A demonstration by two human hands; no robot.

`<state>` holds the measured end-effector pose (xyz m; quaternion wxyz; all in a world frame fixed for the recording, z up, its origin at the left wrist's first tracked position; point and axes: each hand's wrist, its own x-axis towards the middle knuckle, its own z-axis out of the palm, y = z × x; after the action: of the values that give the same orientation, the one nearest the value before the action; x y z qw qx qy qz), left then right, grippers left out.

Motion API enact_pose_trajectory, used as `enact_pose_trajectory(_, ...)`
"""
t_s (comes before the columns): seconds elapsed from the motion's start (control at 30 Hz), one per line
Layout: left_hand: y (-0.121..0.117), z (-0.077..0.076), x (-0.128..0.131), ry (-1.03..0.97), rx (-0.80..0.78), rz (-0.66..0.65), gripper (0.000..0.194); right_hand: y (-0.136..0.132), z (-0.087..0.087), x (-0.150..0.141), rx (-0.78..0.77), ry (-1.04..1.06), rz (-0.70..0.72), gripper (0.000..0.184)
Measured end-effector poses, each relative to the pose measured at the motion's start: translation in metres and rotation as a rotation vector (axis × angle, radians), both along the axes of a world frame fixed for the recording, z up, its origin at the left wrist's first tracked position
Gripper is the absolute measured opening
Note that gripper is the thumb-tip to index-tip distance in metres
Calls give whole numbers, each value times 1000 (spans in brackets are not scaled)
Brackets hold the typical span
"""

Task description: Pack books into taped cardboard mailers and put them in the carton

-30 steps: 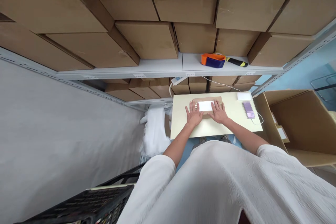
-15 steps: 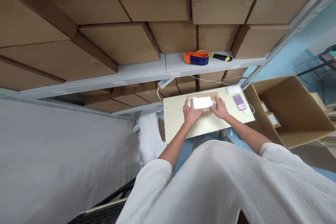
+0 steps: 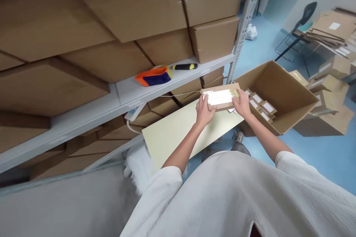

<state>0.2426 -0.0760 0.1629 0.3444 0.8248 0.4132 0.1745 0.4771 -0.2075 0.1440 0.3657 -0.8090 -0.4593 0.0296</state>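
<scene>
Between my two hands is a small cardboard box (image 3: 222, 108) with a white label and shiny clear tape on its top face. My left hand (image 3: 204, 112) grips its left end, thumb over the label side. At the other end my right hand (image 3: 242, 104) is closed round the taped edge. The box is held above the right part of a pale yellow tabletop (image 3: 172, 129), covering most of what lies there. Just to the right stands a large open carton (image 3: 289, 107), with several small labelled boxes (image 3: 257, 98) inside it.
A metal shelf (image 3: 122, 90) packed with brown cartons (image 3: 155, 7) runs along the left and front. On it lie an orange and blue tape dispenser (image 3: 155, 76) and a black-yellow cutter (image 3: 185, 66). More boxes (image 3: 328, 100) and a chair (image 3: 304, 16) stand at the right. White wrapping (image 3: 137, 164) hangs by the table.
My view has turned to the right. Both hands have lifted the labelled box off the tabletop and carried it right, close to the large carton.
</scene>
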Motion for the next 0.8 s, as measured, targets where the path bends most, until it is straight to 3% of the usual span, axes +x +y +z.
enact_pose_trajectory(0.23,-17,12,161,-55,38,-218,78,-60,4,135,35,9,-210,61)
enact_pose_trajectory(0.47,-40,0,307,-17,39,-375,82,-112,-16,262,14,75,-316,63)
enact_pose_trajectory(0.63,-54,-26,376,94,-25,-470,88,-142,-39,314,-26,163,-360,67)
enact_pose_trajectory(0.8,-63,-60,410,204,-107,-511,89,-167,-72,328,-96,301,-391,67)
